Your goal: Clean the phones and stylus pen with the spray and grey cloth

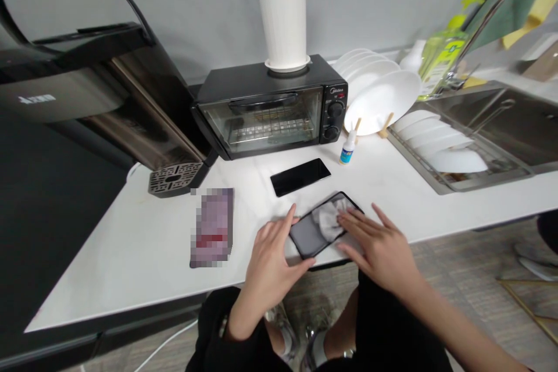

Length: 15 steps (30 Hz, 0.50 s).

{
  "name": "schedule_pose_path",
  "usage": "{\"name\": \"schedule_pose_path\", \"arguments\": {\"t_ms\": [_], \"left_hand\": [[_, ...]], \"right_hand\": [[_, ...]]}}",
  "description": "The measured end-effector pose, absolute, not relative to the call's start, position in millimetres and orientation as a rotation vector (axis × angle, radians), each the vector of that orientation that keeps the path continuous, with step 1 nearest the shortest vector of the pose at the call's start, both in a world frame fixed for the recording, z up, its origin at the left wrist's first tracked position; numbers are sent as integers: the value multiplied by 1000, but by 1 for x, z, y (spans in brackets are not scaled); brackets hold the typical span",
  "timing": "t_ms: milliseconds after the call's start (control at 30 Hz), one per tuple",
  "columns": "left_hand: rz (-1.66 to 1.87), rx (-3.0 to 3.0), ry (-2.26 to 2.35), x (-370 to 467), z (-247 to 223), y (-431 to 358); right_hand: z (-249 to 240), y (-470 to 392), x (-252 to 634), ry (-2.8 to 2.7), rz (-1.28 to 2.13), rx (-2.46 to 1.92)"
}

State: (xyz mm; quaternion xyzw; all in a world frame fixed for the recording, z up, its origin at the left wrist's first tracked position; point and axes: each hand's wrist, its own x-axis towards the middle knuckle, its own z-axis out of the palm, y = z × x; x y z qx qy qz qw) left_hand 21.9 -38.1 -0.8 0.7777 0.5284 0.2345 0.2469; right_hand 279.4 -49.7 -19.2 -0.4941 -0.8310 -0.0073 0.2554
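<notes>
Head: R hand (383,247) w/ cloth (328,222) on phone (306,236); oven (270,119) = "Midea".

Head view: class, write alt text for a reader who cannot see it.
The left hand steadies a black-edged, phone-like device on a white counter while the right hand presses a pale cloth onto it. Behind are a black phone, a small upright bottle, a toaster oven and white plates.

The person wears black clothing (396,328), pale grey socks (319,350) and shoes (279,318).
</notes>
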Motion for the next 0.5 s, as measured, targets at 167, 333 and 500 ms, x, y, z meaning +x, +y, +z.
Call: {"name": "schedule_pose_path", "arguments": {"t_ms": [167,333,500], "left_hand": [[642,2119,1440,20,-2,-36],[652,2118,1450,20,-3,-39],[643,2174,1450,23,-4,-39]], "right_hand": [[-21,-49,259,-2336,-37,-1317],[-21,-62,242,-2407,109,-1058],[-22,-44,266,-2133,-67,-1441]]}}
